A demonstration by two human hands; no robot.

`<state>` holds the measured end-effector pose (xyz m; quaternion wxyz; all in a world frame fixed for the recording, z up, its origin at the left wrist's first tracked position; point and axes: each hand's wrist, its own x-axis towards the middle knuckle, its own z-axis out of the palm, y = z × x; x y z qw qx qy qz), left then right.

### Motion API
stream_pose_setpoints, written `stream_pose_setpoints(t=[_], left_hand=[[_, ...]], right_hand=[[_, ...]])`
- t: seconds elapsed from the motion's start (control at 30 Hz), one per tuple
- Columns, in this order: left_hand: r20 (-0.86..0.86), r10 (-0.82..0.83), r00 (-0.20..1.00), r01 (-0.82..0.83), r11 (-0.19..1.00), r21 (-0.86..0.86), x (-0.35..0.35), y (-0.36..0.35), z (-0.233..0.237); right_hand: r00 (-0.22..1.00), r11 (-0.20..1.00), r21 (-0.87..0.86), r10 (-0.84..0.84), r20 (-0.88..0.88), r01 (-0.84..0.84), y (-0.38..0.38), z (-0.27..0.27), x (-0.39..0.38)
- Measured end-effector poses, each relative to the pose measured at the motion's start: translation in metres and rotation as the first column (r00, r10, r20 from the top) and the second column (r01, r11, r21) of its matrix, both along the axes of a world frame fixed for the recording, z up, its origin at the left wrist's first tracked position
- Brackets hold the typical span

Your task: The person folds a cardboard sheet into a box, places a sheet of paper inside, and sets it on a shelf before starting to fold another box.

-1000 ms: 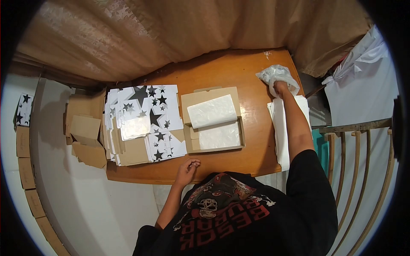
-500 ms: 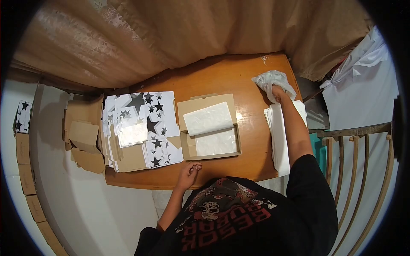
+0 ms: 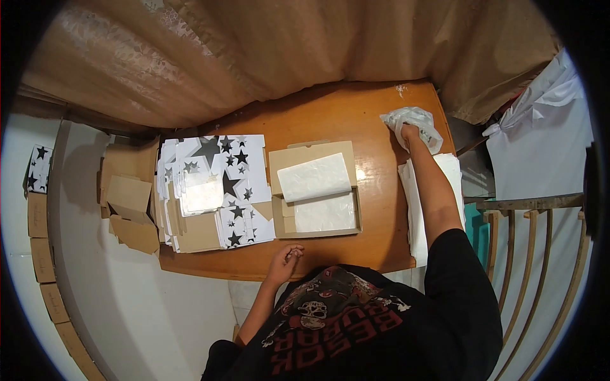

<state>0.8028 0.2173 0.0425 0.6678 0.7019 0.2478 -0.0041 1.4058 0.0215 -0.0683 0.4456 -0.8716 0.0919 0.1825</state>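
Note:
My right hand (image 3: pixel 410 134) reaches into a crumpled clear plastic bag (image 3: pixel 419 120) at the table's back right; the fingers are hidden inside it. Curled near the table's front edge, my left hand (image 3: pixel 287 259) lies just below an open cardboard box (image 3: pixel 359 222). White tissue paper (image 3: pixel 314 178) rests over the raised lid and in the bottom of this box. A stack of white sheets (image 3: pixel 416 228) lies under my right forearm.
Flat star-printed card pieces (image 3: pixel 229 190) are piled on the left of the wooden table (image 3: pixel 381 190). Brown folded cardboard (image 3: pixel 130 197) stands beyond them. Boxes (image 3: pixel 43 259) line the far left, a wooden rail (image 3: pixel 534 203) the right, and a curtain (image 3: pixel 254 51) the back.
The whole view has shifted slightly. My right hand remains in the plastic bag, and my left hand stays curled near the front edge.

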Motion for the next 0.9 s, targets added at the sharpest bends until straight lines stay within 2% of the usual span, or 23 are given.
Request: stream_pose_setpoints(t=[0.13,0.27,0.33,0.43,0.53,0.67,0.73,0.77,0.83,0.87,0.9], left_hand=[[0.007,0.012,1.000,-0.012,1.000,-0.019,-0.003,-0.001,-0.004],[0.001,0.015,1.000,-0.015,1.000,-0.012,-0.003,0.000,-0.002],[-0.009,0.005,1.000,-0.005,1.000,-0.009,-0.003,0.001,-0.005],[-0.007,0.005,1.000,-0.005,1.000,0.000,-0.001,0.000,-0.002],[-0.006,0.007,1.000,-0.007,1.000,-0.026,-0.001,0.000,-0.005],[0.003,-0.011,1.000,0.011,1.000,0.015,-0.001,-0.001,-0.008],[0.016,-0.006,1.000,0.006,1.000,-0.010,0.000,-0.001,-0.009],[0.016,-0.006,1.000,0.006,1.000,-0.008,0.001,-0.001,-0.006],[-0.002,-0.002,1.000,0.002,0.999,-0.034,0.001,0.000,0.000],[-0.003,-0.002,1.000,0.002,0.999,-0.032,0.000,0.000,-0.001],[0.002,-0.003,1.000,0.003,1.000,-0.027,-0.001,0.001,-0.002]], right_hand=[[0.994,0.988,-0.146,-0.068,-0.086,0.055,0.012,-0.002,0.004],[0.999,0.982,-0.188,-0.020,-0.030,0.014,0.013,0.004,-0.005],[0.998,0.994,0.099,-0.046,0.036,0.042,0.006,-0.017,0.003],[0.998,0.981,0.186,-0.054,-0.032,0.059,-0.005,-0.008,-0.002],[0.992,0.972,0.204,-0.122,0.008,0.118,-0.011,-0.070,0.022],[0.983,0.980,0.153,-0.144,0.114,0.126,-0.012,-0.014,-0.010],[0.945,0.986,-0.163,0.079,0.317,-0.028,-0.013,0.014,-0.022],[0.945,0.987,-0.161,0.078,0.318,-0.028,-0.012,0.025,-0.025],[0.904,0.893,-0.427,0.294,0.311,-0.144,-0.009,0.044,-0.031],[0.904,0.893,-0.426,0.294,0.311,-0.144,-0.007,0.050,-0.032],[0.918,0.852,-0.488,0.329,0.222,-0.187,-0.005,0.056,-0.033]])
